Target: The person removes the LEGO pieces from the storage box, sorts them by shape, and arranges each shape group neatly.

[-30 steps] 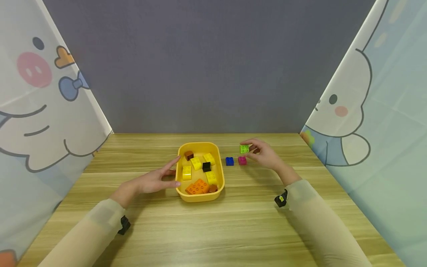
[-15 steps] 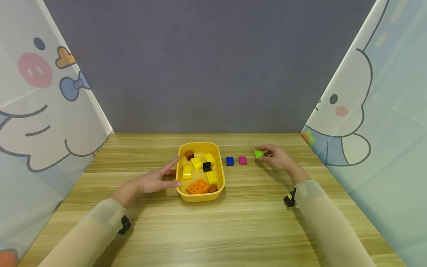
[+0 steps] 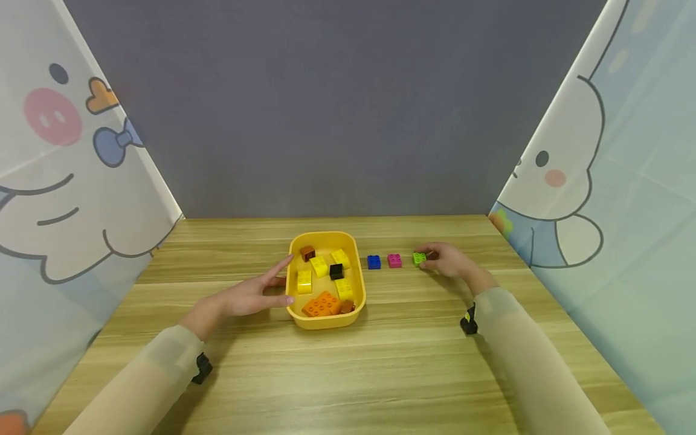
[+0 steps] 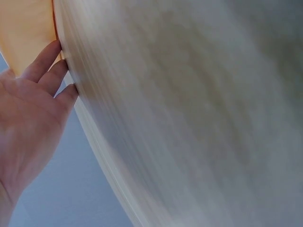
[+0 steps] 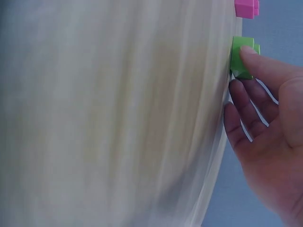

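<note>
My right hand point(image 3: 447, 261) pinches a lime-green toy building brick point(image 3: 418, 259) between thumb and fingers, down at the tabletop. In the right wrist view the thumb lies on the near face of that green brick point(image 5: 241, 59). To its left, in a loose row, sit a magenta brick point(image 3: 394, 261) and a blue brick point(image 3: 374, 262). My left hand point(image 3: 247, 296) rests against the left wall of a yellow tub point(image 3: 326, 324), fingers spread and fairly straight. The left wrist view shows fingertips of that hand point(image 4: 33, 109) touching the tabletop beside the tub.
Inside the tub lie several yellow bricks point(image 3: 304, 281), a black brick point(image 3: 336, 272), orange bricks point(image 3: 322, 304) and brown bricks point(image 3: 307, 253). A grey panel point(image 3: 337, 109) stands behind the wooden table point(image 3: 337, 380), with cartoon-printed sheets at both sides.
My right hand has carried the green brick rightward and toward me, from behind the magenta brick to a spot right of it. The left hand has stayed at the tub.
</note>
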The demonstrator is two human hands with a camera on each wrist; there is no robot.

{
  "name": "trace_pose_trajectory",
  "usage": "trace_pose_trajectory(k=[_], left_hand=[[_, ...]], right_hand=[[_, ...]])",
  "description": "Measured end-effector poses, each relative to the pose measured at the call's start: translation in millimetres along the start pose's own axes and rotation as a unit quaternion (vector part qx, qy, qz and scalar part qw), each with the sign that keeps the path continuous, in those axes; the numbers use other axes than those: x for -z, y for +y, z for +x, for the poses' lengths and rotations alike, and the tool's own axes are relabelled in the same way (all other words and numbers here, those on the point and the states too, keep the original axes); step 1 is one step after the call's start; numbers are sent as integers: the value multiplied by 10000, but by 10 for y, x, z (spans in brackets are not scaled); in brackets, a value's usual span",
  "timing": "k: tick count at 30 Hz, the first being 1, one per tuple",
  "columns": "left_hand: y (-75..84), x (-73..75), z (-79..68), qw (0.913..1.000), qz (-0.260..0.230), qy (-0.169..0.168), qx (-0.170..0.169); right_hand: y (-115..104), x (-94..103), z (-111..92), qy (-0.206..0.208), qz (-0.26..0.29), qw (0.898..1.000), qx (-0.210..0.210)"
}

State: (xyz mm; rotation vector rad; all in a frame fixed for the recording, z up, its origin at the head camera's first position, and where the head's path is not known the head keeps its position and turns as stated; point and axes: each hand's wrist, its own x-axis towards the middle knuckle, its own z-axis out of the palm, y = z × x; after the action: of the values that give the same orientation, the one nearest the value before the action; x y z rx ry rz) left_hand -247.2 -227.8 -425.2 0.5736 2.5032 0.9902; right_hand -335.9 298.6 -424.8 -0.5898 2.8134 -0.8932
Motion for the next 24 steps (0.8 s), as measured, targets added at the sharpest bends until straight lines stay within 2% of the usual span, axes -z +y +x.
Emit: trace_pose_trajectory(k=[13, 24], left_hand=[[-1, 9, 18, 10000, 3, -1, 14], [3, 8, 12, 10000, 54, -15, 14]], right_hand=[[-7, -40, 75, -193, 213, 9993, -236], [34, -60, 95, -123, 275, 9992, -276]])
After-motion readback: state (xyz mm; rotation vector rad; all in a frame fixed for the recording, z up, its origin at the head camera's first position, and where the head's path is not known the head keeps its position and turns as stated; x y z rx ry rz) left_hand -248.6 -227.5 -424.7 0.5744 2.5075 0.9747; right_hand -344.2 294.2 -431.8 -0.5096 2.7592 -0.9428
